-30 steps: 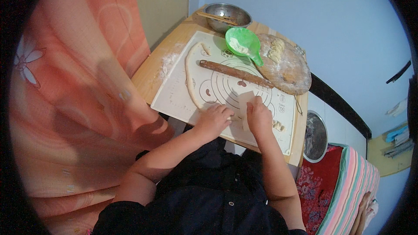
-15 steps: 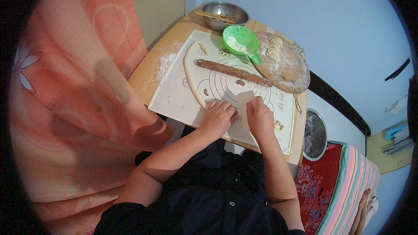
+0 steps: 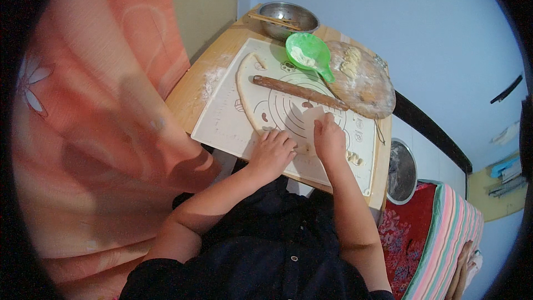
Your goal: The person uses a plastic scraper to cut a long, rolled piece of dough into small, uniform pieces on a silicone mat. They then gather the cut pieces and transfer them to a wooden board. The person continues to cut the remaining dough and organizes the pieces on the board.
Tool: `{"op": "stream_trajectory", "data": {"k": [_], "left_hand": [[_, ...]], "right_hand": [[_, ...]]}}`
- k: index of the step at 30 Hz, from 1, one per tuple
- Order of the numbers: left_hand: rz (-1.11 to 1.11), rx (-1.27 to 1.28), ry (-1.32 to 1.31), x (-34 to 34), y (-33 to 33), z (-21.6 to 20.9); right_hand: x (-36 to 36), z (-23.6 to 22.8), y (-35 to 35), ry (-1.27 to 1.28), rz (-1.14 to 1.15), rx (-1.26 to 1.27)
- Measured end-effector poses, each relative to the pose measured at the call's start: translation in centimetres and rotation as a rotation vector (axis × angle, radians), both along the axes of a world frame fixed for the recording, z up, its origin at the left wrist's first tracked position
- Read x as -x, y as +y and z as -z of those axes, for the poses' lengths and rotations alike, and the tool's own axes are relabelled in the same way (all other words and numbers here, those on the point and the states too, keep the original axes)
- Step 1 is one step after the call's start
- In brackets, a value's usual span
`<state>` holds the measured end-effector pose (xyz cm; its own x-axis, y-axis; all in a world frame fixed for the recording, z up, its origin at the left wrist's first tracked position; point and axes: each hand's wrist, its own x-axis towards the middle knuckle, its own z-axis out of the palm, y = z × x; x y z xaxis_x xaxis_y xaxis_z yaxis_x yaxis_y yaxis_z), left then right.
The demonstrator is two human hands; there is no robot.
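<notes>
A long rope of dough (image 3: pixel 240 86) curves over the white printed baking mat (image 3: pixel 219 133), its near end running under my left hand (image 3: pixel 273 154). The fingers of that hand curl over the dough and cover its tip. In a closed grip, my right hand (image 3: pixel 330 141) holds a thin whitish scraper (image 3: pixel 312 119), its blade standing just right of the rope's end. Several small cut dough pieces (image 3: pixel 355 159) lie on the mat to the right of my right wrist. Beyond both hands, a wooden rolling pin (image 3: pixel 300 93) rests across the mat.
Behind the mat stand a green scoop (image 3: pixel 323 70) with flour and a steel bowl (image 3: pixel 266 30) with chopsticks across it. A round board (image 3: pixel 369 91) bearing dough pieces sits at the right. A metal basin (image 3: pixel 402 171) is lower right; an orange curtain (image 3: pixel 111 150) hangs left.
My left hand has shifted slightly left along the dough. My right hand has moved a little away from me with the scraper, and more of the cut pieces show beside it.
</notes>
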<state>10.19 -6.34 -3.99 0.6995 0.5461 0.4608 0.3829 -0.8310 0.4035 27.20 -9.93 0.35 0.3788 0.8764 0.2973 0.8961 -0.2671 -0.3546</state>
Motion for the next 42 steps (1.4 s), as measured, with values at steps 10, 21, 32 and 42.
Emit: {"op": "stream_trajectory", "data": {"k": [10, 21, 32, 42], "left_hand": [[-0.002, -0.008, -0.038, 0.1, -0.5, 0.4], [0.013, -0.033, -0.051, 0.7, -0.4, 0.5], [-0.046, 0.001, -0.053, 0.1, 2.2, 0.4], [-0.050, -0.029, -0.016, 0.1, 1.9, 0.2]], "right_hand": [[1.9, -1.0, -2.4, 0.082, -0.053, -0.037], [2.1, 0.5, 0.3, 0.013, -0.022, 0.042], [1.6, -1.8, -0.6, 0.066, -0.023, -0.003], [2.8, 0.1, 0.3, 0.074, -0.041, 0.059]]}}
